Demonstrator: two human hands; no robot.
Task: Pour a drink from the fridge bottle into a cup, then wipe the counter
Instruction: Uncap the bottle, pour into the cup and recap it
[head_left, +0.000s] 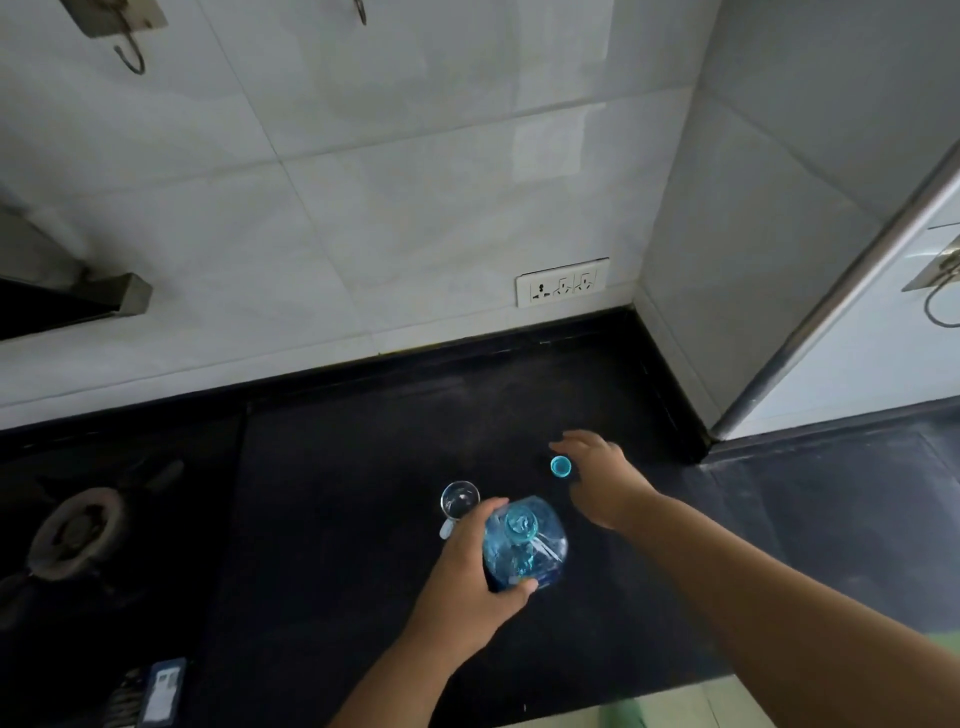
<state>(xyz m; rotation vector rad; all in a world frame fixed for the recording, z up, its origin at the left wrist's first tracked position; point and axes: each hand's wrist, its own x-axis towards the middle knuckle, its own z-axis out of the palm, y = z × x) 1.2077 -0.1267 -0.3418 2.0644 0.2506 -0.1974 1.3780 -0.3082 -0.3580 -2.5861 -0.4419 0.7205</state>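
A person's left hand (470, 566) wraps its grip around a blue-tinted plastic bottle (524, 543) standing upright on the dark table (363, 493), fingers on the far side and thumb on the near side of the body, its open neck facing up toward the camera. Just beyond the left hand's fingertips, a clear glass cup (459, 500) stands on the table, close against the bottle; whether it holds any liquid is hard to judge in the dim light. The right hand (602, 475) hovers with fingers spread wide, holding nothing, just beside a small blue cap (561, 466) lying on the table, open side up. A stove burner (78, 530) sits well apart on the left, and a white wall socket (562, 283) is mounted on the tiles behind.
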